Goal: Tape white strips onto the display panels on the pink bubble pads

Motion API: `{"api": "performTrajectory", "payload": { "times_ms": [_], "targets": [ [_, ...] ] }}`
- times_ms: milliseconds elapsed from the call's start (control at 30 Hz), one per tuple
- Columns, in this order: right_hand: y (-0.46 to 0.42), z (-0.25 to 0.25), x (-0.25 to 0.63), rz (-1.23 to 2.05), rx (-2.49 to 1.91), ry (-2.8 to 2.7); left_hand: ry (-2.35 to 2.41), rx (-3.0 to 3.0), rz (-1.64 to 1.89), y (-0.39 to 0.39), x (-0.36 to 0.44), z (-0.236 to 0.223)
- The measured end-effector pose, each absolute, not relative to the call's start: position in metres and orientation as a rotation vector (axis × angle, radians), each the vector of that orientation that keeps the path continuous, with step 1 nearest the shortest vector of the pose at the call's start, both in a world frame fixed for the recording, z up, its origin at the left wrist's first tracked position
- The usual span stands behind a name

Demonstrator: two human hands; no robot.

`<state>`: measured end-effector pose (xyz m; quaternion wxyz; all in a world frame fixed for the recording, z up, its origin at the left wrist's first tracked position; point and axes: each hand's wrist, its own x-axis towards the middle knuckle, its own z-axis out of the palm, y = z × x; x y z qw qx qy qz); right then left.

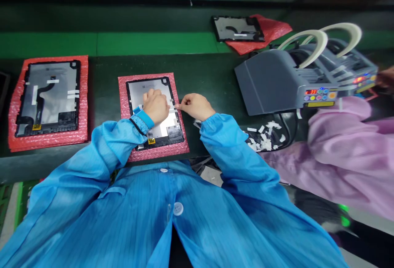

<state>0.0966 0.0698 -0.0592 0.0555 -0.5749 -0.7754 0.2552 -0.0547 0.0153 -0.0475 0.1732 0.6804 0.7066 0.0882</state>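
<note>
A tablet screen panel (163, 130) with a black frame and silver back lies on a pink bubble-wrap sheet (124, 95) in front of me. My left hand (156, 106) rests on the panel's middle with its fingers curled; what is under them, if anything, is hidden. At the panel's right edge, my right hand (197, 106) is closed in a pinch at the end of a strip of white tape (172, 111). A yellow connector patch (151, 141) shows near the panel's lower left corner.
Left, another panel (61, 91) lies on stacked red bubble wrap (83, 108). A third panel (237, 29) sits at the back on red wrap (272, 30). Grey tape dispensers (271, 83) stand right, near white tape scraps (266, 138) and a co-worker's pink sleeve (341, 149).
</note>
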Motion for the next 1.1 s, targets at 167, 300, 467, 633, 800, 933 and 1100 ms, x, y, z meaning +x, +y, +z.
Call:
{"api": "performTrajectory", "payload": {
  "times_ms": [167, 300, 467, 633, 800, 933, 1100],
  "targets": [
    [0.039, -0.067, 0.099, 0.485, -1.417, -2.448, 2.042, 1.897, 0.320, 0.015, -0.053, -0.051],
    [0.018, -0.074, 0.097, 0.293, -1.402, -2.561, 2.059, 1.914, 0.311, 0.013, -0.068, -0.048],
    [0.034, -0.064, 0.096, 0.411, -1.649, -2.414, 2.437, 1.719, 0.232, -0.025, -0.126, -0.035],
    [0.046, -0.051, 0.074, 0.660, -1.879, -2.323, 2.441, 1.516, -0.044, -0.063, -0.132, -0.034],
    [0.037, -0.045, 0.073, 1.321, -1.685, -1.756, 2.397, 1.562, 0.020, -0.062, -0.115, -0.041],
    [0.031, -0.036, 0.073, 1.939, -1.316, -1.366, 2.366, 1.531, 0.134, -0.067, -0.127, -0.035],
    [0.035, -0.011, 0.001, 2.089, -0.992, -1.371, 2.588, 1.366, 0.433, -0.089, -0.199, 0.003]
  ]
}}
